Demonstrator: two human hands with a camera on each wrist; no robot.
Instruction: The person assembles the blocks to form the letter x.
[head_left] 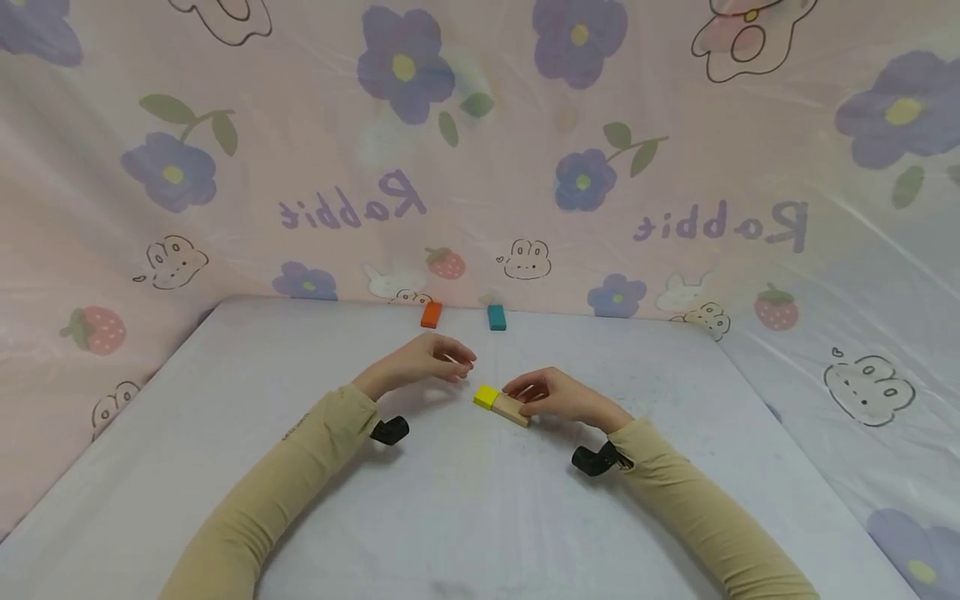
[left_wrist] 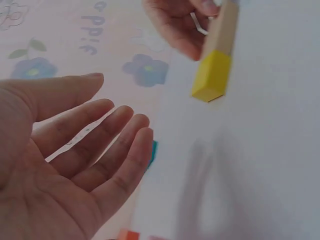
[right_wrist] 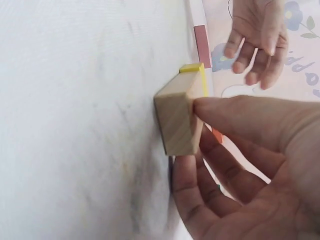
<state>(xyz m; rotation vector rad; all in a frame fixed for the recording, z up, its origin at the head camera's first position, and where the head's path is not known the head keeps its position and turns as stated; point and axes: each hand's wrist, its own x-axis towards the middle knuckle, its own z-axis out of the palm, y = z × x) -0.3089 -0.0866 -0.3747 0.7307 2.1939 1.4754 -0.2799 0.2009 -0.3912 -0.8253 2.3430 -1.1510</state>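
Observation:
In the head view my right hand point(head_left: 558, 398) pinches a plain wooden block point(head_left: 512, 409) between thumb and fingers, low over the white table. A yellow block point(head_left: 486, 397) sits end to end with it, on the side toward my left hand. From the right wrist view, the thumb lies along one face of the wooden block point(right_wrist: 177, 122), with fingertips beneath its other side. My left hand point(head_left: 429, 360) hovers a little to the left of the yellow block, holding nothing. Its fingers point(left_wrist: 117, 170) are loosely extended and spread, palm showing in the left wrist view.
An orange block point(head_left: 431, 315) and a teal block point(head_left: 497, 317) stand near the table's back edge, beyond both hands. A dull red piece point(right_wrist: 202, 46) shows in the right wrist view. A patterned curtain point(head_left: 480, 167) rises behind the table point(head_left: 420, 517).

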